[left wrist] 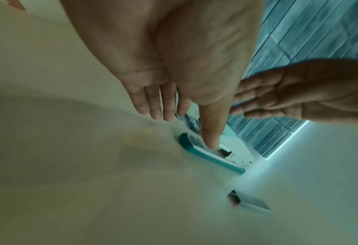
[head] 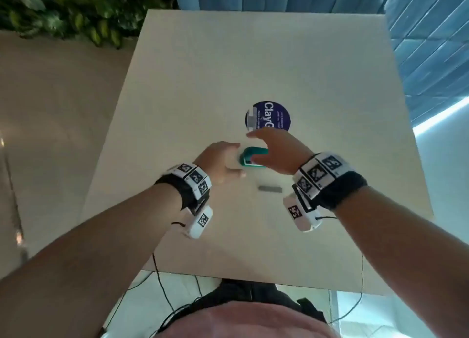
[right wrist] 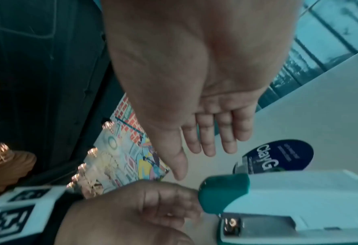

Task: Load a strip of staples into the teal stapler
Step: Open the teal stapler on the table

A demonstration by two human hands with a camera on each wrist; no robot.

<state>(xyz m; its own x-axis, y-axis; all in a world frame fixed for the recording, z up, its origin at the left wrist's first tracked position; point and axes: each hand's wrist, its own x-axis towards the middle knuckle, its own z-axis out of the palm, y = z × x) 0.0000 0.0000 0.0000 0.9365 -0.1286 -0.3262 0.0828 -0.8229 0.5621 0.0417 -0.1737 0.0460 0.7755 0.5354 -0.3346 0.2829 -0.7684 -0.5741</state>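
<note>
On the pale, matt table (head: pixel 253 58), near its middle, lies the stapler (head: pixel 253 153): a rounded teal end cap and teal base rim round a smooth white plastic body, with a small metal part showing at the hinge end in the right wrist view. Left hand (head: pixel 220 160) sits at the stapler's rounded end; the left wrist view shows its thumb (left wrist: pixel 211 132) pressed straight down onto that end, the other fingers extended and close together, gripping nothing. Right hand (head: pixel 276 152) hovers over the stapler, palm down, fingers straight and loosely together, holding nothing. Just nearer the person, apart from the stapler, a short grey metallic staple strip (head: pixel 270 188) lies flat. Beyond the hands is a round, dark blue glossy sticker (head: pixel 276 112) with white lettering.
</note>
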